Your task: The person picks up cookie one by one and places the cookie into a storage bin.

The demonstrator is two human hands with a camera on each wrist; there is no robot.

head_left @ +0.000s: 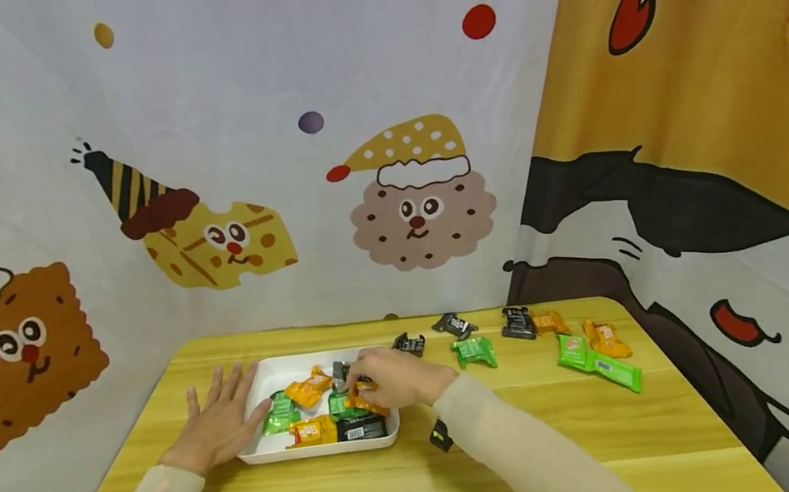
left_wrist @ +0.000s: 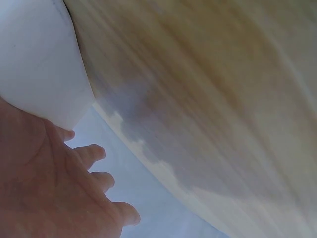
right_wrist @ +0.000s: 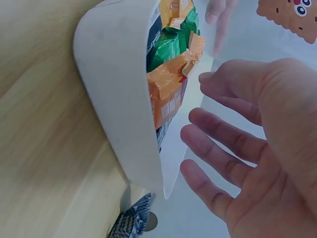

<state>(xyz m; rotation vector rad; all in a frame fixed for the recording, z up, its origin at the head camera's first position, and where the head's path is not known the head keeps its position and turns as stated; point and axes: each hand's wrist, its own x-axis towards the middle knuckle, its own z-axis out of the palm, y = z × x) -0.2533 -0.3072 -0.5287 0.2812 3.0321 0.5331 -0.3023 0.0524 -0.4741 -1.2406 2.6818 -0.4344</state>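
A white tray (head_left: 321,450) on the wooden table holds several small wrapped snacks, among them an orange packet (head_left: 308,388), a green packet (head_left: 281,413) and a black packet (head_left: 361,428). Straight, spread fingers of my left hand (head_left: 218,422) rest at the tray's left rim. Over the tray's right side is my right hand (head_left: 398,376), reaching down among the packets. In the right wrist view its loosely bent fingers (right_wrist: 225,136) hold nothing and are close to another orange packet (right_wrist: 171,87) inside the tray.
Right of the tray lie more snacks: black packets (head_left: 518,323), a green packet (head_left: 473,352), orange packets (head_left: 606,338) and a long light-green wrapper (head_left: 600,362). A printed cloth (head_left: 248,65) hangs behind the table.
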